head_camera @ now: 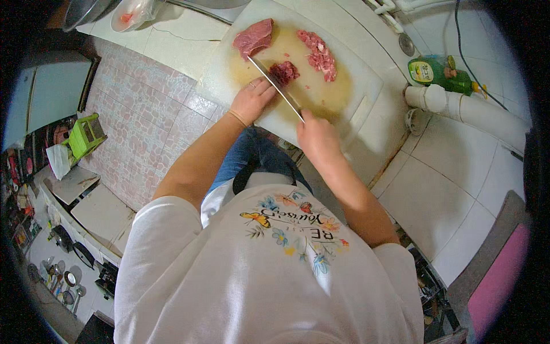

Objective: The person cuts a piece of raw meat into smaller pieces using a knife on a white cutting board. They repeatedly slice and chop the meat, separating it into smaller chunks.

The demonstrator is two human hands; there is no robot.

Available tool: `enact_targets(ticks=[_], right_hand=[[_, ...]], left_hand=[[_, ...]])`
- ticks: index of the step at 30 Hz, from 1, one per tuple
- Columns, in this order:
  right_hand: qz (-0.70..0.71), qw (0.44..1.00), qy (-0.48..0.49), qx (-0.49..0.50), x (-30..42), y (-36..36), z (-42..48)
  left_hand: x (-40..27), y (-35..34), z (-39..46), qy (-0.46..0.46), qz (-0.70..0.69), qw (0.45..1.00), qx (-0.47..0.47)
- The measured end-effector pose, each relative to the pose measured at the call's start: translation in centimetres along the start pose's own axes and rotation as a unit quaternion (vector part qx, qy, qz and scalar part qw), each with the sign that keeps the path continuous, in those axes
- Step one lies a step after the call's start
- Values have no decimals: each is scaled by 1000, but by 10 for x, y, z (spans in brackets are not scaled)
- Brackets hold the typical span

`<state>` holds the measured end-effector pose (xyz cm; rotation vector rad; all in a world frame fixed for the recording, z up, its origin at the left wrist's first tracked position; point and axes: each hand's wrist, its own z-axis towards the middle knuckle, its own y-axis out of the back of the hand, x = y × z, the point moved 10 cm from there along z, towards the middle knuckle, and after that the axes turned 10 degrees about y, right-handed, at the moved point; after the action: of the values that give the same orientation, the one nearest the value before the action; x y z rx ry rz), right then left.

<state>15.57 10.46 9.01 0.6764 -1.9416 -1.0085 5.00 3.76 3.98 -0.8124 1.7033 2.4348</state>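
My right hand [317, 134] grips the handle of a kitchen knife [284, 95], whose blade slants across a white plastic cutting board [369, 86]. My left hand [254, 99], with a ring and a wristband, rests at the blade's near left side. Its fingertips are close against the blade, and whether they pinch any meat is hidden. Just beyond the blade lies a small heap of dark red cut meat [285, 72]. A larger raw meat chunk [255, 36] sits near the knife tip at the far left. Chopped pinkish meat [318, 55] forms a strip at the right.
A white bowl [122, 17] with a plastic bag stands on the counter [180, 45], upper left. White pipes [438, 99] and a green detergent bottle [442, 75] border the right side. On the tiled floor [142, 112] stands a green stool [86, 135].
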Motion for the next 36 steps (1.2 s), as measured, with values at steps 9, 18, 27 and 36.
enact_targets(ticks=[9, 18, 27, 36], right_hand=[[16, 1000, -19, -11, -35, -8, -40], [26, 997, 18, -69, -12, 9, 4], [-9, 1000, -26, -5, -1, 13, -33], [-16, 1000, 7, -13, 15, 1, 32]], left_hand=[[-4, 8, 1, 16, -30, 999, -12], [-5, 10, 3, 2, -37, 999, -4], [-3, 6, -2, 9, -22, 1000, -1], [-7, 10, 2, 11, -40, 999, -22]])
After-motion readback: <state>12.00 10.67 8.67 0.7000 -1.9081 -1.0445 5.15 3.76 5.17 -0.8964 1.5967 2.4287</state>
